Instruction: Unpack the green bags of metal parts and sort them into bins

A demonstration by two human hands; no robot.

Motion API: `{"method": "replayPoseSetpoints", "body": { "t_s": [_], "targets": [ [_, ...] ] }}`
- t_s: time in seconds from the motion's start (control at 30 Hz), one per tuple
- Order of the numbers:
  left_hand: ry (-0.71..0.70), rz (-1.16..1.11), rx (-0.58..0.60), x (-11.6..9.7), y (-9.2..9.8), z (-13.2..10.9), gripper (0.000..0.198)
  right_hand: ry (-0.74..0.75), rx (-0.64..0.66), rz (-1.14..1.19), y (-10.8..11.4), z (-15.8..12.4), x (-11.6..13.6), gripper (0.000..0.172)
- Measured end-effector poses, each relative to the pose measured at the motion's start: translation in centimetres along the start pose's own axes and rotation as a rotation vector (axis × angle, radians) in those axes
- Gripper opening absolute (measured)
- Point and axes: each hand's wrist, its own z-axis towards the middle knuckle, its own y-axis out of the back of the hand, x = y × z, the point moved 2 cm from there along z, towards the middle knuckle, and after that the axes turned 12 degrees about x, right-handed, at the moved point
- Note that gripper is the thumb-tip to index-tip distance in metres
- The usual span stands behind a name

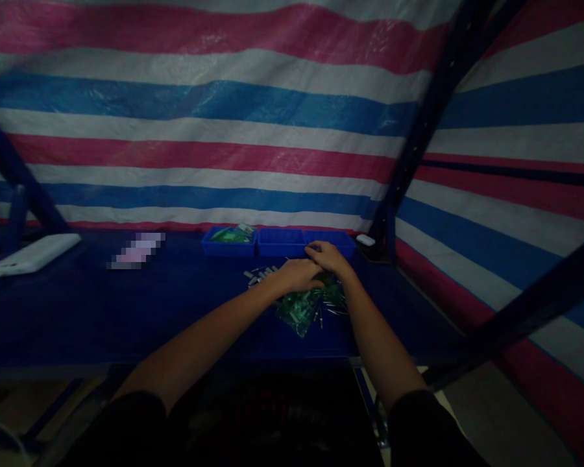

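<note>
Green-printed clear plastic bags (299,312) lie in a heap on the blue table, with several thin metal pieces (335,307) on their right and small pale pieces (259,275) on their left. My left hand (302,275) is over the bags, its fingers pointing right and its thumb apart below them. Just beyond it my right hand (327,255) reaches left, bent at the fingers, close to the front of the blue bins. The two hands overlap in view. Dim light and the overlap hide what, if anything, is between the fingers.
Three blue bins stand at the back: the left bin (230,250) holds green bags, beside a middle bin (281,251) and a right bin (343,244). A white device (34,255) lies at the far left, a small white case (365,240) at the back right. Dark posts flank the table (175,324).
</note>
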Motion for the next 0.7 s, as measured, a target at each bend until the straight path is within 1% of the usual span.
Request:
{"method": "replayPoseSetpoints", "body": {
  "t_s": [0.07,0.17,0.23,0.3,0.4,0.47,0.5,0.57,0.63,0.7],
  "targets": [
    [0.037,0.017,-0.094,0.5,0.3,-0.4,0.023,0.011,-0.033,0.027,0.2,0.0,-0.1,0.025],
    [0.087,0.003,-0.284,2.1,1.1,-2.1,0.026,0.043,-0.113,0.090,0.5,0.0,0.4,0.025],
    [0.114,-0.008,-0.402,3.7,1.6,-3.5,0.028,0.048,-0.122,0.204,0.3,-0.1,1.2,0.027],
    [0.146,-0.027,-0.512,5.2,1.9,-5.0,0.029,0.025,-0.072,0.367,-0.4,-0.2,2.2,0.033],
    [0.182,-0.117,-0.675,6.7,2.1,-6.6,0.030,-0.046,0.093,0.668,-2.0,-0.5,3.8,0.040],
    [0.160,-0.178,-0.745,6.9,2.1,-6.9,0.029,-0.053,0.185,0.866,-2.8,-0.7,4.7,0.034],
    [0.133,-0.200,-0.762,6.7,2.0,-6.8,0.029,-0.039,0.199,0.944,-3.0,-0.7,5.0,0.029],
    [0.076,-0.217,-0.771,6.1,1.8,-6.4,0.030,0.005,0.152,1.026,-2.9,-0.7,5.1,0.018],
    [0.042,-0.202,-0.763,5.5,1.6,-6.0,0.030,0.024,0.034,1.003,-2.5,-0.5,4.7,0.014],
    [0.064,-0.194,-0.765,5.2,1.5,-5.7,0.025,0.028,-0.104,0.920,-2.0,-0.3,4.1,0.014]
  ]
}}
